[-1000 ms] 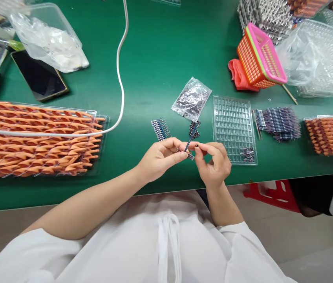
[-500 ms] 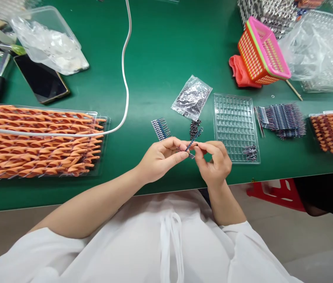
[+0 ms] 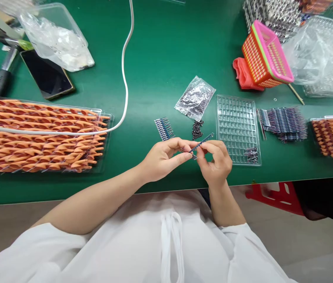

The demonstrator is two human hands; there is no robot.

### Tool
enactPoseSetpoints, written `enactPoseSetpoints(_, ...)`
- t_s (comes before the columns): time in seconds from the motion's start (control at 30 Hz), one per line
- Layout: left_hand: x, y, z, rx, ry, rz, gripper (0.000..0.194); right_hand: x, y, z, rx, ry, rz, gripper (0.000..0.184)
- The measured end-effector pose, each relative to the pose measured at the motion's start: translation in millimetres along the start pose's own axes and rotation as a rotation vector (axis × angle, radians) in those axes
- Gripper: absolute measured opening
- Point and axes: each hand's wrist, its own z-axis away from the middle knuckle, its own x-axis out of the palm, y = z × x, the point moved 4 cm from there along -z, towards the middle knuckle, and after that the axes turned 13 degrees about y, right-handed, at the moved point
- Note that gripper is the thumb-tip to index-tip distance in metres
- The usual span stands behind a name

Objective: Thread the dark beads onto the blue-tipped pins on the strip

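Note:
My left hand (image 3: 168, 160) is closed in a pinch on a thin dark-blue strip (image 3: 204, 142) with small pieces along it and fine metal pins at its lower end. My right hand (image 3: 217, 162) is pinched at the strip's right side; whatever lies between its fingertips is too small to make out. Just beyond my left hand lies another strip of pinned pieces (image 3: 164, 128). Beside it are a small heap of dark beads (image 3: 197, 129) and a clear bag of similar dark bits (image 3: 195, 97). A clear compartment tray (image 3: 233, 125) holds some small dark pinned pieces (image 3: 251, 154).
Stacked blue strips (image 3: 284, 122) lie right of the tray. Orange pieces (image 3: 37, 135) fill a tray at left, crossed by a white cable (image 3: 124, 70). A phone (image 3: 47, 74), a hammer (image 3: 0, 80), nested plastic baskets (image 3: 260, 59) and a red stool (image 3: 281, 196) are around.
The strip between my hands has tilted from steep to flatter, its free end swinging right and down. Both hands stay close together. The whole view has shifted slightly.

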Motion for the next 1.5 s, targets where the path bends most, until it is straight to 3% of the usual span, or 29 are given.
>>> enactPoseSetpoints(0.2, 0.4, 2.0, -2.8, -0.106, 0.022, 0.089, 0.010, 0.6, -0.4, 0.7, -0.001, 0.017, -0.020, 0.019)
enactPoseSetpoints(0.47, -1.3, 4.2, -4.7, -0.060, 0.042, 0.049, 0.011, 0.8, 0.1, 1.7, -0.014, -0.003, -0.057, 0.028)
enactPoseSetpoints(0.8, -3.0, 1.1, 0.0, 0.151, 0.002, -0.122, 0.006, -0.6, 2.0, 2.3, 0.132, 0.025, -0.148, 0.022)
enactPoseSetpoints(1.0, -2.2, 5.9, 2.2, 0.275, 0.007, -0.276, 0.005, -1.2, 2.3, 1.9, 0.081, 0.037, -0.106, 0.020)
enactPoseSetpoints(1.3, 8.5, 19.8, 8.2, 0.685, -0.009, -0.613, 0.013, -1.4, 0.8, 0.1, 0.064, 0.031, -0.062, 0.019)
enactPoseSetpoints(1.5, 9.2, 21.6, 10.0, 0.749, -0.017, -0.645, 0.014, -1.5, 2.0, 1.2, 0.114, 0.047, -0.109, 0.017)
